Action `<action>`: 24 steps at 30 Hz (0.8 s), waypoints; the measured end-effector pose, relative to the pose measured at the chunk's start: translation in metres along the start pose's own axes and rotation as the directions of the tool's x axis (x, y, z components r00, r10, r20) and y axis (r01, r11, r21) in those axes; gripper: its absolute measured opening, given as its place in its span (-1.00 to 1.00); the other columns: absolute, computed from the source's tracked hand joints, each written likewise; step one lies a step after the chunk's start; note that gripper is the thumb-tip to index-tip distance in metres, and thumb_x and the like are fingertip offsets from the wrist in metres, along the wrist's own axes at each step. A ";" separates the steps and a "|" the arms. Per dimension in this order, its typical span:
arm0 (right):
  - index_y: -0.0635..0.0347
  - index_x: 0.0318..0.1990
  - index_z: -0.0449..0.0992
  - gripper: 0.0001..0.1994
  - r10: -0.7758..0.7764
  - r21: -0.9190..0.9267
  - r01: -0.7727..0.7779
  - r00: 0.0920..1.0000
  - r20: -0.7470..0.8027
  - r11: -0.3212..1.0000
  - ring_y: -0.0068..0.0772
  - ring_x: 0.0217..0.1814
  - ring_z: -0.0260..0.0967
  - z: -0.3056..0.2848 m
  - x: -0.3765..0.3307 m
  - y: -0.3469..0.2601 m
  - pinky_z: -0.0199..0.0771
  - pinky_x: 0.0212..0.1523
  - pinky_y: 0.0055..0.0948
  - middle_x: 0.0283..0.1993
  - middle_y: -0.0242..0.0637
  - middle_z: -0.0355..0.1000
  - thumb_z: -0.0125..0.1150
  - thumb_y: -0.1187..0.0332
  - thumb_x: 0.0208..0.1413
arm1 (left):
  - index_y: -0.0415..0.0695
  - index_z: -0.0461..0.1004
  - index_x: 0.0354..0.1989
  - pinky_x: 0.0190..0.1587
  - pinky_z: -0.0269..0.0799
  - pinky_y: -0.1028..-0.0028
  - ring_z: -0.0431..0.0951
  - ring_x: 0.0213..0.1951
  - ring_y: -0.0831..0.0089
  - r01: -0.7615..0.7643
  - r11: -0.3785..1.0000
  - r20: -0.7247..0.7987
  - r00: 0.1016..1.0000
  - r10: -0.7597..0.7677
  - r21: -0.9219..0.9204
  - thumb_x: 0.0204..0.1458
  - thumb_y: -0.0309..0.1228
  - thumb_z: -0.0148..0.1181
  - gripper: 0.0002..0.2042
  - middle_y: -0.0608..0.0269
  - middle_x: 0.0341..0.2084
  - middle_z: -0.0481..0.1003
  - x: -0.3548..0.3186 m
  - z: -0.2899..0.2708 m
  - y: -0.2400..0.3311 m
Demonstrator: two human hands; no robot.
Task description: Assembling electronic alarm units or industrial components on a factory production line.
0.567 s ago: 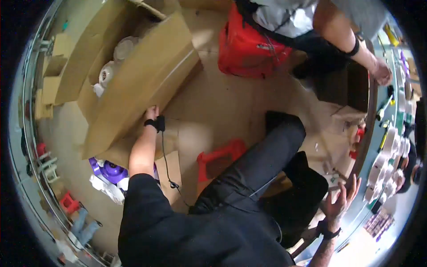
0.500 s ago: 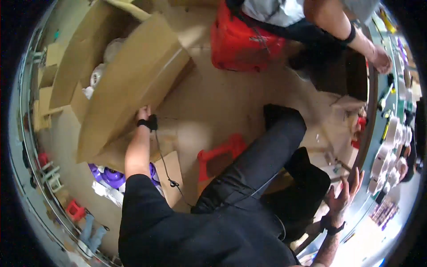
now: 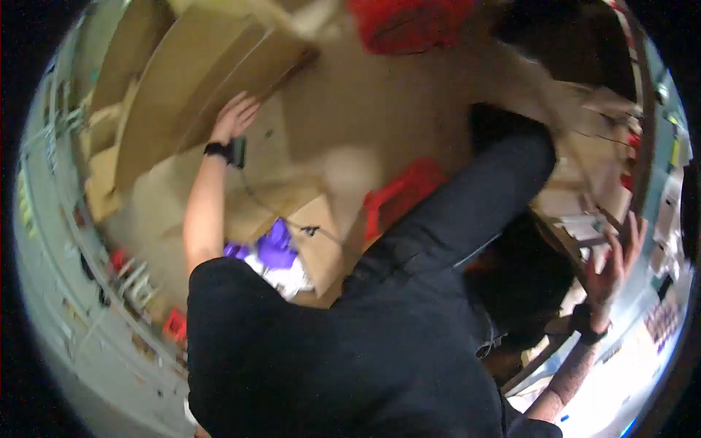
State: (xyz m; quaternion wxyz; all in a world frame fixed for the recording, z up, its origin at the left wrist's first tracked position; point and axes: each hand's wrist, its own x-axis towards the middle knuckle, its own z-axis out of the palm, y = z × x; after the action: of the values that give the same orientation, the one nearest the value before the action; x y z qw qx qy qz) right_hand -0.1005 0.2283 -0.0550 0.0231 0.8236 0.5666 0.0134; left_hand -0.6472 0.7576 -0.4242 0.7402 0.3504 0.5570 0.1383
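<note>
My left hand [image 3: 237, 117] reaches out with its fingers stretched, against or just beside the near wall of a large brown cardboard box [image 3: 212, 80]; I cannot tell whether they touch. Nothing shows in its grasp. Off to the right, my right hand [image 3: 617, 263] is raised with fingers spread and holds nothing, close to the edge of the workbench [image 3: 652, 160]. Below my left forearm lies an open carton [image 3: 318, 244] with purple parts [image 3: 277, 247] and white wrapping [image 3: 281, 277] in it. Both wrists wear black bands, and a thin cord trails from the left one.
A red plastic stool [image 3: 401, 197] stands beside my outstretched leg. Farther off is a blurred red object [image 3: 409, 25]. A dark open box [image 3: 573, 47] sits at the far right. Along the left runs a metal rail [image 3: 80, 241].
My left hand has moved farther out, its fingers now stretched. The large box leans farther away, its inside now hidden. My view has shifted; the other person has left the picture.
</note>
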 end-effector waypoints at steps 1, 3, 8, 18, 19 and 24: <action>0.12 0.02 0.50 -0.53 -0.027 0.005 0.027 1.000 0.006 1.000 0.24 0.56 -0.12 0.000 -0.006 0.010 -0.12 0.50 0.16 0.44 -0.04 0.18 0.32 0.56 -0.16 | -0.20 0.28 0.30 0.24 0.39 0.26 0.48 0.17 0.17 -0.065 0.997 -0.009 0.998 0.065 0.038 0.28 -0.42 0.07 -0.57 0.02 0.11 0.47 -0.045 0.026 0.030; 0.11 0.05 0.49 -0.51 -0.143 0.035 0.146 0.987 -0.067 0.989 0.25 0.56 -0.13 0.010 -0.007 0.021 -0.14 0.50 0.16 0.45 -0.07 0.17 0.27 0.59 -0.14 | -0.20 0.37 0.18 0.14 0.43 0.31 0.52 0.09 0.23 -0.126 0.991 -0.012 0.992 0.126 0.038 0.28 -0.42 0.07 -0.67 0.07 0.02 0.51 -0.152 0.033 0.085; 0.10 0.05 0.49 -0.48 -0.169 0.080 0.181 0.976 -0.136 0.980 0.07 0.55 -0.05 0.010 -0.018 0.040 0.02 0.48 0.00 0.45 -0.10 0.18 0.29 0.69 -0.15 | -0.14 0.50 -0.30 -0.31 0.44 0.52 0.51 -0.40 0.57 0.016 0.911 -0.185 0.980 0.067 0.413 0.22 -0.25 0.22 -0.80 0.32 -0.44 0.54 -0.370 0.036 0.046; 0.16 0.08 0.47 -0.50 -0.152 0.294 0.205 0.969 -0.193 0.934 0.05 0.55 -0.02 0.010 -0.055 0.040 0.02 0.50 -0.08 0.47 -0.05 0.12 0.34 0.57 -0.12 | -0.28 0.64 -0.27 -0.15 0.56 0.17 0.65 -0.25 0.03 0.361 0.234 -0.399 0.907 0.137 0.903 -0.11 -0.01 0.40 -0.51 -0.12 -0.30 0.63 -0.314 0.073 -0.284; 0.16 0.08 0.48 -0.49 -0.116 0.284 0.156 0.982 -0.151 0.946 0.04 0.54 0.00 0.005 -0.065 0.032 0.06 0.49 -0.10 0.48 -0.04 0.08 0.33 0.58 -0.15 | -0.27 0.64 -0.26 -0.08 0.55 0.09 0.64 -0.19 -0.07 0.436 0.210 -0.473 0.862 0.181 0.875 -0.14 -0.01 0.39 -0.50 -0.18 -0.26 0.61 -0.302 0.071 -0.290; 0.13 0.13 0.47 -0.39 0.142 0.342 -0.110 0.987 -0.069 0.933 0.20 0.57 -0.11 -0.005 -0.156 0.015 -0.08 0.50 0.04 0.51 0.09 -0.01 0.29 0.54 -0.24 | -0.21 0.66 -0.27 -0.15 0.56 0.14 0.66 -0.25 -0.03 0.095 0.393 -0.271 0.864 0.423 0.915 -0.06 -0.21 0.36 -0.69 -0.13 -0.37 0.62 -0.285 0.051 -0.318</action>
State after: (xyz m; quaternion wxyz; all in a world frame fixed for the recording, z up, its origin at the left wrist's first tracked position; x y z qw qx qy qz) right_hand -0.1425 0.0775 -0.0489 -0.1454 0.8485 0.5068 -0.0444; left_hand -0.7566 0.3418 -0.4242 0.2548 0.7049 0.6613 -0.0310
